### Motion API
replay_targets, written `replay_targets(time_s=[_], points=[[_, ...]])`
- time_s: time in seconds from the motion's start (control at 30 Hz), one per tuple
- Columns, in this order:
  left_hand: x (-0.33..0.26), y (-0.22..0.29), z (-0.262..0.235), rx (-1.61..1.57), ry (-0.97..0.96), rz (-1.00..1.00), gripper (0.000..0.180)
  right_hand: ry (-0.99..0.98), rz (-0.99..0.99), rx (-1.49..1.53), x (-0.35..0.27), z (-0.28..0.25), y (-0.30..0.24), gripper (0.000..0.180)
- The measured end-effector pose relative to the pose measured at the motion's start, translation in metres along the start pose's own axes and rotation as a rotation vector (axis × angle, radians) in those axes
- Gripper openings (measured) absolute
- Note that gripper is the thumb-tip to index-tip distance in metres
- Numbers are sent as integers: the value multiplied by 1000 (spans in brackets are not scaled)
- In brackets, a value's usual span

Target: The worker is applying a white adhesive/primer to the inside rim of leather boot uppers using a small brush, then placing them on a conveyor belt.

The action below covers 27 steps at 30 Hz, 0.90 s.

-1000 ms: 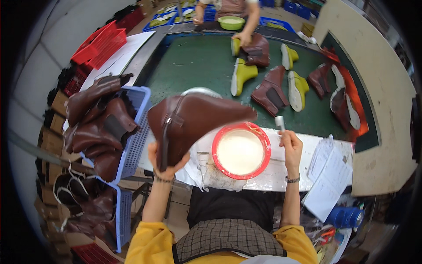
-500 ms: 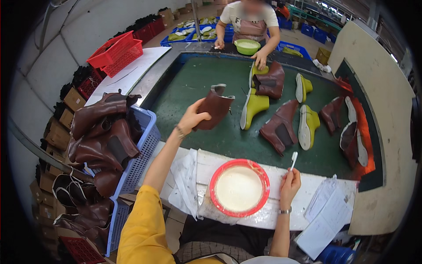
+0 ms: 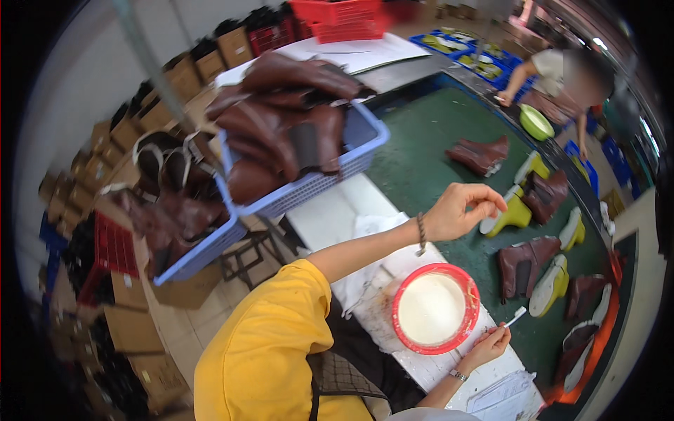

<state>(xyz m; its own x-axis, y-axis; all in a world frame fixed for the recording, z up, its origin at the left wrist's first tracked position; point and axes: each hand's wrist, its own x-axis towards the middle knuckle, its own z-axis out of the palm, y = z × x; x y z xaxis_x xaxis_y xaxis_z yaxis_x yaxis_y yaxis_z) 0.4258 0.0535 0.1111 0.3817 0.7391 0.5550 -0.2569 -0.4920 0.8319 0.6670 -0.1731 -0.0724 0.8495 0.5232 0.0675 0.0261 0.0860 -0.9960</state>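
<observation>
My left hand (image 3: 460, 212) hovers over the near edge of the green work surface, fingers loosely bent and apart, with nothing in it. Beyond it a brown ankle-boot upper (image 3: 484, 155) lies on its side on the green surface. My right hand (image 3: 487, 346) grips a small white brush (image 3: 517, 317), its head pointing up and away. Between my arms stands a red-rimmed bowl (image 3: 474, 297) of creamy white liquid. Farther right are other brown boot uppers (image 3: 526, 265) and yellow-green shoe forms with pale soles (image 3: 549, 289).
Blue-purple baskets (image 3: 330, 184) heaped with brown boot uppers (image 3: 281, 133) stand at my left. Papers (image 3: 502, 396) lie near my right forearm. Across the surface a co-worker (image 3: 562, 81) works beside a green bowl (image 3: 536, 123). Red crates (image 3: 344, 19) sit at the back.
My left hand has let go of the boot upper, which now lies on the green surface. The hand has drawn back nearer. The view has swung left; my right hand keeps the brush.
</observation>
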Motion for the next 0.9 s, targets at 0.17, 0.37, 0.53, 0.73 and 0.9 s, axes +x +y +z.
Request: replay_targets(time_s=[0.17, 0.37, 0.53, 0.73, 0.9], points=[[-95, 107, -79, 99, 161, 0, 19, 53, -71, -168, -1, -7, -1, 26], [-215, 206, -246, 175, 905, 235, 17, -55, -122, -209, -1, -10, 6, 25], [-326, 275, -385, 1048, 1483, 163, 72, -48, -187, -187, 6, -13, 10, 25], [-475, 312, -494, 1393, 1526, -409, 46, -69, -133, -198, 3, 3, 10, 27], [-386, 247, -418, 2173, 456, -751, 66, 27, -229, -382, 9, -26, 12, 25]])
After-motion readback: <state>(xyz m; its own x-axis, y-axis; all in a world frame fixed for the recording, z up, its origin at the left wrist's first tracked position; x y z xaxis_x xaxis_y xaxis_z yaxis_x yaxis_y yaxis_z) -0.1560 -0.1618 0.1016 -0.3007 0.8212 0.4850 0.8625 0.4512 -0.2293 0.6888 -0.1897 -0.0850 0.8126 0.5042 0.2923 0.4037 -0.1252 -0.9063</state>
